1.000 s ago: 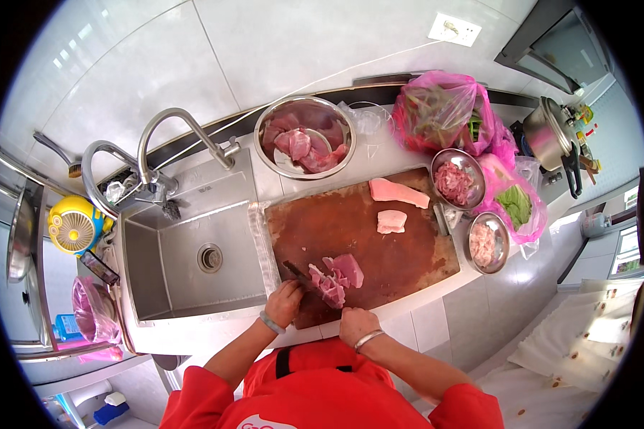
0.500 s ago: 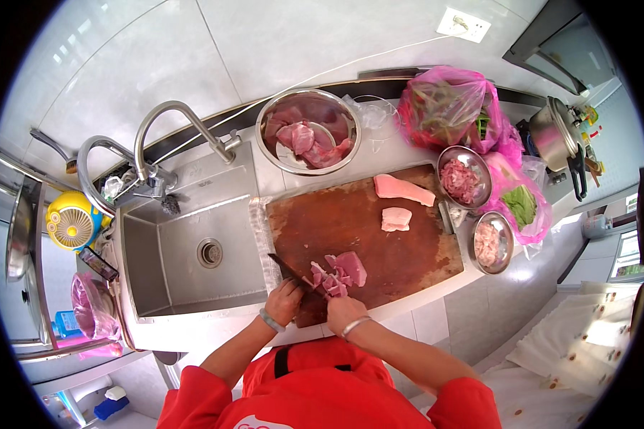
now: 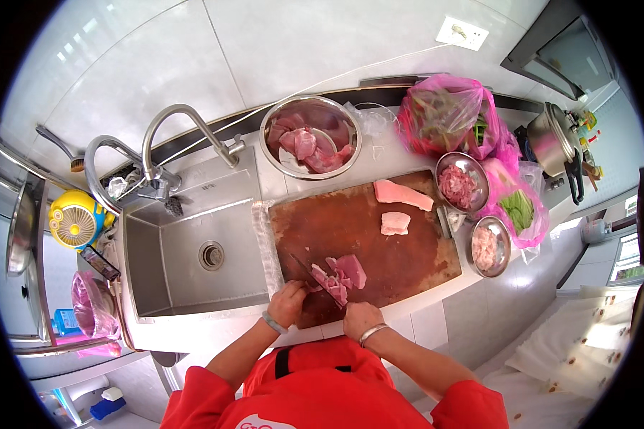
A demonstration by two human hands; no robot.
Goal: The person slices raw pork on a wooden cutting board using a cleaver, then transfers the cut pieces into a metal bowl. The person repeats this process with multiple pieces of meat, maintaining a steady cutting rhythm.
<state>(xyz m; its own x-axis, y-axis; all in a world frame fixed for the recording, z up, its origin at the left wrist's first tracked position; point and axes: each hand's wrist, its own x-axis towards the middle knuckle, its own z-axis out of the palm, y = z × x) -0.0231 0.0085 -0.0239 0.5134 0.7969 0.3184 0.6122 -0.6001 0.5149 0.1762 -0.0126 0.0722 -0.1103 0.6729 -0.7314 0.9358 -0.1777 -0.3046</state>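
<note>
Knife [image 3: 305,267] and right hand [image 3: 363,319] apparently farther right

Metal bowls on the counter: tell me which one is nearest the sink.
The large bowl holding big meat chunks, behind the cutting board; the small redder-meat bowl and small paler-meat bowl sit by the board's right end, farther from the sink.

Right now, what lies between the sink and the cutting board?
A pale cloth lies between the sink and the cutting board, along the board's left edge; the head view shows it.
</note>
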